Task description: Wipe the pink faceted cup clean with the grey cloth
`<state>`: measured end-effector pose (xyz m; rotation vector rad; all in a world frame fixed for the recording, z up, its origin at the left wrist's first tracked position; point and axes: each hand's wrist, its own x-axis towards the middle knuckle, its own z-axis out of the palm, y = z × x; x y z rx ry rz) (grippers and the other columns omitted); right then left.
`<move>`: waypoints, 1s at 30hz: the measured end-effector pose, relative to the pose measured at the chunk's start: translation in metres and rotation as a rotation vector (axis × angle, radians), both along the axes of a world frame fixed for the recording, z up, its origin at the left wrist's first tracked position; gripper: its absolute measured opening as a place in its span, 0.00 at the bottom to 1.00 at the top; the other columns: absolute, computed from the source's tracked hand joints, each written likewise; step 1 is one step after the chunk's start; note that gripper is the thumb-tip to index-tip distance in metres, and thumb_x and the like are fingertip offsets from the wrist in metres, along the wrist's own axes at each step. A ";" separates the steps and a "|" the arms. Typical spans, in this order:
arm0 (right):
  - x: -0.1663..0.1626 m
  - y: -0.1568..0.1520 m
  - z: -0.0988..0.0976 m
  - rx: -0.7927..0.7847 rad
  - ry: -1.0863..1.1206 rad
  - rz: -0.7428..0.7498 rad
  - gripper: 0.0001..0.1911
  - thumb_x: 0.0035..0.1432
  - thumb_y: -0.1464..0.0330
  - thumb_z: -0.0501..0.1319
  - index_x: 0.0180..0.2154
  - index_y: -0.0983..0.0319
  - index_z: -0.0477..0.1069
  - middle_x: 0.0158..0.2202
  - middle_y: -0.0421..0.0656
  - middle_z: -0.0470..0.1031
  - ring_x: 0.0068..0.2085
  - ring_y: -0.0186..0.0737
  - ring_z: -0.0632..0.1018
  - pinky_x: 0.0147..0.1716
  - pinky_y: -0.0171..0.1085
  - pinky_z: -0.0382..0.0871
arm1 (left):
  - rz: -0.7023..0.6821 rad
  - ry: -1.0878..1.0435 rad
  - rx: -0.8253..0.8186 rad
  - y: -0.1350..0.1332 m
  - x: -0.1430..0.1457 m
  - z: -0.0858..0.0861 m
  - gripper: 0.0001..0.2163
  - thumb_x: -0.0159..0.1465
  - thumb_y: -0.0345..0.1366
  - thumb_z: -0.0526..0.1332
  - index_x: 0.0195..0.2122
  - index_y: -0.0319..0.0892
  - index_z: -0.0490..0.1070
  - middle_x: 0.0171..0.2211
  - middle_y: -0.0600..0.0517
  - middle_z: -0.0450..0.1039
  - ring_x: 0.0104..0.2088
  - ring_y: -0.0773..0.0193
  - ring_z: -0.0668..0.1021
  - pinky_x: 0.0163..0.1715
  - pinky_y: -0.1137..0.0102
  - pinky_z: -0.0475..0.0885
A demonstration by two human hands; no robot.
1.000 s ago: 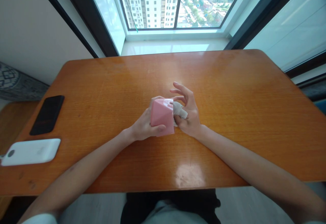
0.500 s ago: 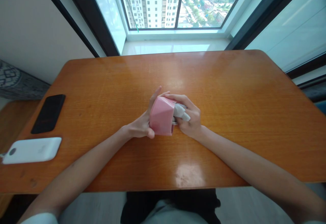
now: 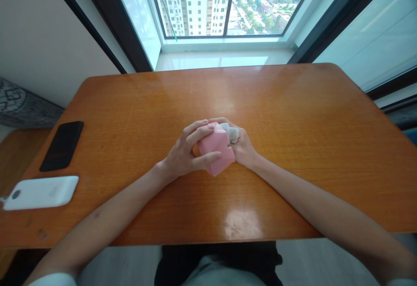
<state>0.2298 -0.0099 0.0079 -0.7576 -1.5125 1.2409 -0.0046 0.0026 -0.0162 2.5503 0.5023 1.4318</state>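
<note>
Above the middle of the table, my left hand [image 3: 187, 149] grips a small, angular pink box [image 3: 221, 147], its thumb across the near side and its fingers over the top. The box is tilted, and a small notch shows in its right edge. A crumpled light-grey cloth [image 3: 233, 134] pokes out by the upper right of the box. My right hand [image 3: 245, 149] holds this cloth against the box. Several of that hand's fingers are hidden behind the box, so how far the cloth reaches inside cannot be seen.
A black phone [image 3: 61, 146] lies on the left of the wooden table [image 3: 293, 116]. Nearer me is a white, flat device [image 3: 44, 192] with a cable at its left end. Beyond the table's far edge are a sill and a window [image 3: 260, 6].
The pink box has turned in my hands, and its notched edge now shows. My left hand has shifted from its left side to wrap over it. The cloth sits slightly higher.
</note>
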 end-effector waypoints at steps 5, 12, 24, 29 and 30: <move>0.000 -0.003 -0.003 0.167 -0.117 -0.175 0.25 0.67 0.57 0.75 0.62 0.51 0.78 0.71 0.49 0.77 0.54 0.46 0.85 0.55 0.48 0.86 | -0.076 -0.075 -0.154 0.003 0.010 0.006 0.56 0.47 0.54 0.89 0.74 0.58 0.63 0.72 0.39 0.65 0.69 0.36 0.76 0.66 0.41 0.77; 0.000 -0.006 -0.014 0.432 -0.192 -0.321 0.18 0.74 0.59 0.66 0.62 0.46 0.75 0.74 0.46 0.73 0.62 0.54 0.81 0.57 0.58 0.86 | -0.191 -0.137 -0.624 -0.009 0.013 0.010 0.54 0.53 0.59 0.84 0.73 0.53 0.55 0.59 0.42 0.75 0.52 0.46 0.84 0.53 0.50 0.82; 0.000 -0.017 -0.010 0.569 -0.283 -0.305 0.15 0.78 0.62 0.59 0.47 0.52 0.86 0.65 0.47 0.85 0.58 0.52 0.88 0.57 0.55 0.88 | -0.582 -0.231 -1.359 -0.013 0.011 0.026 0.45 0.64 0.64 0.77 0.74 0.49 0.65 0.51 0.39 0.84 0.43 0.44 0.90 0.42 0.53 0.90; -0.003 -0.013 -0.002 0.330 -0.135 -0.368 0.13 0.73 0.55 0.68 0.51 0.53 0.87 0.58 0.47 0.89 0.52 0.48 0.89 0.51 0.48 0.87 | -0.437 -0.301 -0.971 -0.004 0.014 0.000 0.64 0.53 0.75 0.78 0.83 0.61 0.46 0.75 0.33 0.66 0.61 0.38 0.85 0.54 0.49 0.88; -0.003 -0.010 -0.001 0.239 -0.080 -0.365 0.13 0.70 0.55 0.72 0.50 0.54 0.87 0.53 0.46 0.90 0.49 0.47 0.89 0.49 0.46 0.87 | -0.378 -0.298 -0.803 -0.001 0.014 -0.005 0.70 0.48 0.76 0.80 0.84 0.63 0.43 0.79 0.33 0.58 0.69 0.34 0.79 0.59 0.45 0.86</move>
